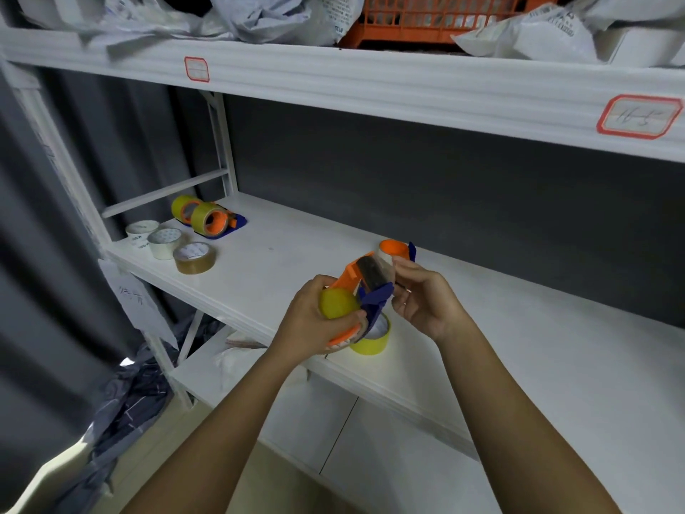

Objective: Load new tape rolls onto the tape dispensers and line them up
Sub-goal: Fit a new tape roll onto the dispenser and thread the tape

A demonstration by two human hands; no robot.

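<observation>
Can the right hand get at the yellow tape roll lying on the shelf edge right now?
Probably not straight away. The right hand is pinching the tape at the dispenser, and that dispenser, held by the left hand, sits directly over the yellow roll. Letting go and coming in from the right side looks open.

The person's two forearms are bare from the lower edge of the view to the wrists, no sleeve showing on either, and the left hand (pixel 315 320) and the right hand (pixel 426 298) are both uncovered by any glove.
</observation>
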